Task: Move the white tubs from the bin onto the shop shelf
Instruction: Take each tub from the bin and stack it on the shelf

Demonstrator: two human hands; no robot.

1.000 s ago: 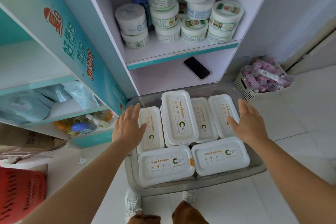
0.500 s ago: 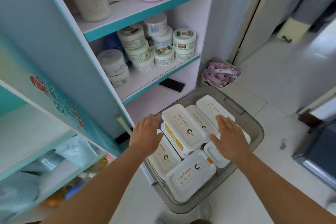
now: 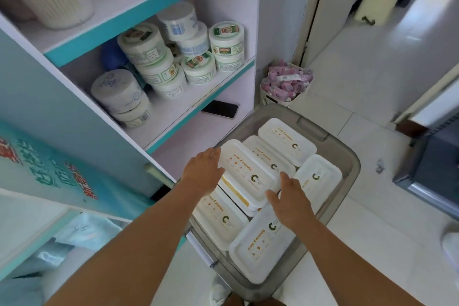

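Several white rectangular tubs with orange print lie in a grey see-through bin on the floor. One tub sits on top of the others, slanting across the middle. My left hand lies with straight fingers against that tub's far left end. At its near right corner is my right hand, fingers spread and thumb touching the rim. More tubs lie at the back, right and front. The shop shelf stands to the left of the bin.
Round white jars are stacked on the shelf board above the bin. A black phone lies on the lower shelf board. A basket of pink packets stands on the tiled floor behind the bin. A doorway opens at the right.
Both hands have closed in from the bin's sides onto the two ends of the top tub. My head has turned, so the bin now sits lower right in view.
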